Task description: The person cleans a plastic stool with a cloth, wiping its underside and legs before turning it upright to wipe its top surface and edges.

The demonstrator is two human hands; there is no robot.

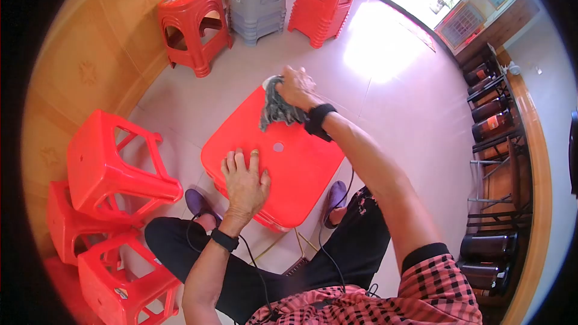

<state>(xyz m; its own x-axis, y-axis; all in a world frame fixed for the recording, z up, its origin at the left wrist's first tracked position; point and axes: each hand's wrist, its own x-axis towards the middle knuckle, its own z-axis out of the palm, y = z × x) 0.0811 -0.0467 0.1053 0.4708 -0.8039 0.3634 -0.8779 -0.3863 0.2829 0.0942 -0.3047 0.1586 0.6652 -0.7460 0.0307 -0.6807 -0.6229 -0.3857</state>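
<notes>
Between my knees stands a red plastic stool (307, 171) with a small round hole in its flat top. My left hand (245, 183) lies on the near left part of the seat, fingers spread and holding nothing. At the far corner of the seat, my right hand (297, 88) is closed around a grey-green cloth (278, 108). The cloth hangs bunched over the red surface, and part of it is hidden by my fingers and wrist. Black bands circle both wrists.
Several red stools (114, 168) lie tipped at my left. Along the back are a red stool with a patterned top (195, 27), a grey stool stack (257, 3) and a red stool stack (323, 6). Dark jars fill a rack (494, 114) at right. Thin black cables cross my legs.
</notes>
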